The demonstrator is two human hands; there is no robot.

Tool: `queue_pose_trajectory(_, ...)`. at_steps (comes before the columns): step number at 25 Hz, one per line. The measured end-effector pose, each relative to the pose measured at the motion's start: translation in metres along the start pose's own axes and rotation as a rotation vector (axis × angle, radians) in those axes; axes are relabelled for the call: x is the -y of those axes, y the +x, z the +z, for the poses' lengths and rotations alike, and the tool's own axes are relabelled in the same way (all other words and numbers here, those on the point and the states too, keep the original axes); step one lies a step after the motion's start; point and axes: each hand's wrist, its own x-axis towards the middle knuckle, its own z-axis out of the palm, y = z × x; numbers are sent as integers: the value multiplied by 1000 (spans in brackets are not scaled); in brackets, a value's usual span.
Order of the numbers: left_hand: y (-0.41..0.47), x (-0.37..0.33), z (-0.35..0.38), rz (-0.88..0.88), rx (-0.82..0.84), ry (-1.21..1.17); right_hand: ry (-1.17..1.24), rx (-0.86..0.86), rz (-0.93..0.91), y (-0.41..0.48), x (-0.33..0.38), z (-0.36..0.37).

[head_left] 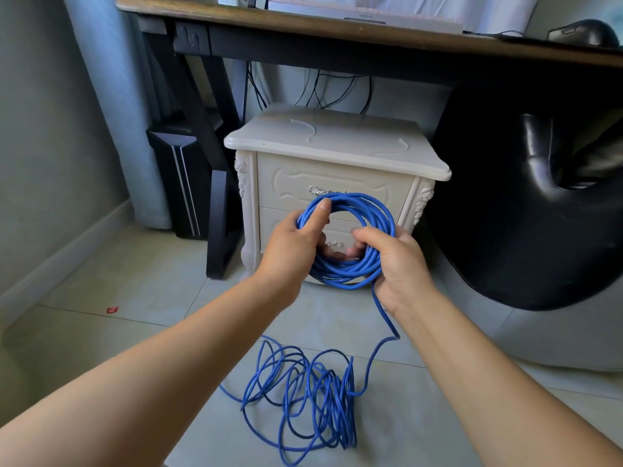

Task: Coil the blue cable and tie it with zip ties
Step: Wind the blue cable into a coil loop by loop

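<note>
- Red scrap (112, 310): lies on the tiled floor (141, 332) at far left, near the skirting of the wall.
- Computer tower (178, 183): black, upright on the floor beside the dark desk leg (219, 210), under the left end of the desk (236, 20).
- Left hand (296, 241): closed around the left side of the coil. The thumb lies along the upper strands and the fingers pass through the centre opening, where their tips show.
- Blue cable (344, 273): the wound portion forms a round, multi-strand coil held upright in the air between both hands, in front of the nightstand drawers. One strand leaves the coil at its lower right, runs down past the right palm and joins the unwound part.
- Loose tangle (337, 392): the remainder of the same cable, heaped in irregular loops on the floor between the forearms, below the coil.
- Nightstand (337, 170): cream, carved, two drawers, standing beneath the desk. On its top lie two pale curved strips (314, 129), apparently zip ties, apart from each other and untouched.
- Right hand (401, 264): closed on the lower right of the coil, thumb over the strands, fingers curled behind.
- Black seat (539, 214): glossy, rounded, to the right of the nightstand.
- Mouse (586, 33): black, on the desk's right end.
</note>
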Motion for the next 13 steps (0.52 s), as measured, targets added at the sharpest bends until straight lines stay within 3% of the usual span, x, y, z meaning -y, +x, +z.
queue_pose_trajectory(2,0,-2,-4,-27,27,118,-93,-42,-20,4,-1,-3)
queue_pose_trajectory(4,3,-5,-13,-116,156,129,-75,-55,-8,8,-1,-5)
queue_pose_trajectory(8,4,3,-18,-393,534,-194,208,-142,76,13,7,-6)
queue_pose_trajectory(13,0,25,-5,-422,722,-163,430,-273,150,17,13,-15)
